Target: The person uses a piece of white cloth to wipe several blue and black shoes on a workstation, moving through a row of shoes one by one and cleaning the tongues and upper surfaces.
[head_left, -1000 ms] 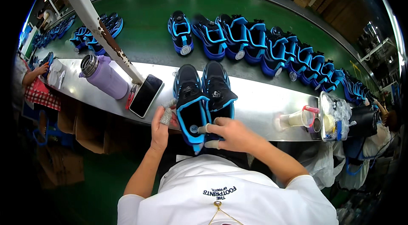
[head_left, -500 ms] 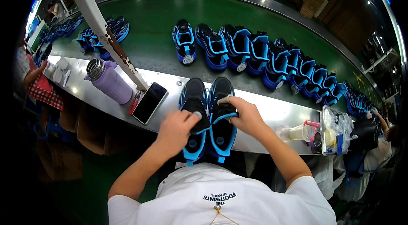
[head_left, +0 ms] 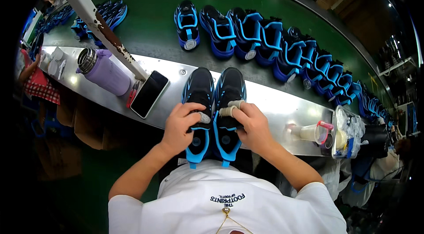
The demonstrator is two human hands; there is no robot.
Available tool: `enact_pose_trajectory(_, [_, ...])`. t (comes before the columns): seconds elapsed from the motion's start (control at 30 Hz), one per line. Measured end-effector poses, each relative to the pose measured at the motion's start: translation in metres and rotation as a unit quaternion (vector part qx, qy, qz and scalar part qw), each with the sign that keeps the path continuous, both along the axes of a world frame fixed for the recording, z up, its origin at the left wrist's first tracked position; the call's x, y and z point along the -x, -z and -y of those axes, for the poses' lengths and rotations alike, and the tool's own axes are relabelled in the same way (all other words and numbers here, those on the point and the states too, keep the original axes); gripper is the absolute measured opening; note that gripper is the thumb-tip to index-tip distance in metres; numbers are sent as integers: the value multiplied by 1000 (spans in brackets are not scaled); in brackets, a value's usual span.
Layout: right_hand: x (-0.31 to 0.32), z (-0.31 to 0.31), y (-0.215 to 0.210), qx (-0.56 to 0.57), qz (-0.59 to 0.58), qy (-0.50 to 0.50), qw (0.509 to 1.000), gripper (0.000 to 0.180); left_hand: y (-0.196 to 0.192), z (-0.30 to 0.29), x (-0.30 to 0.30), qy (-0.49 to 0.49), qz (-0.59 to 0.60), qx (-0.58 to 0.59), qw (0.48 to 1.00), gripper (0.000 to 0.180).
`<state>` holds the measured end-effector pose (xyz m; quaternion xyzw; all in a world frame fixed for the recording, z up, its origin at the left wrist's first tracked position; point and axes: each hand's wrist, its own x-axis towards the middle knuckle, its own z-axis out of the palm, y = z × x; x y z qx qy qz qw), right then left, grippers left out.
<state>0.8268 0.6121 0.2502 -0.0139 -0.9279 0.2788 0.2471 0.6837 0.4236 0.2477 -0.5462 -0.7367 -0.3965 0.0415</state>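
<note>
Two black-and-blue sneakers, a left one and a right one, lie side by side at the bench edge in front of me, toes pointing away. My left hand is closed at the left sneaker's tongue and collar, fingers bent over it. My right hand grips the right sneaker around its tongue, thumb at the collar. Pale coverings wrap some fingertips on both hands. The exact pinch is partly hidden under the fingers. Both blue heel loops point toward my body.
Beyond the metal bench, a green conveyor carries a row of matching sneakers. Leftward are a phone, red-handled snippers, a purple bottle and a slanted post. A cup and a filled tray stand right.
My left hand has shifted from over the tongue to the left sneaker's outer side. My right hand's fingers have moved lower and inward across the tongue. The whole view has shifted slightly.
</note>
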Motion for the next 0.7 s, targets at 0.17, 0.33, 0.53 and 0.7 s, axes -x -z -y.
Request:
enact_pose_trajectory(0.17, [-12, -7, 14, -63, -22, 4, 998, 60, 2, 11, -1, 32, -37, 75, 996, 27])
enact_pose_trajectory(0.33, [-2, -2, 15, -117, -46, 13, 992, 35, 4, -5, -17, 18, -203, 127, 971, 18])
enact_pose_trajectory(0.53, [-18, -5, 19, -83, -18, 31, 996, 60, 4, 9, -15, 58, -206, 143, 966, 26])
enact_pose_trajectory(0.7, [-20, -9, 23, -66, -13, 41, 997, 62, -11, 14, 7, 84, -23, 104, 991, 38])
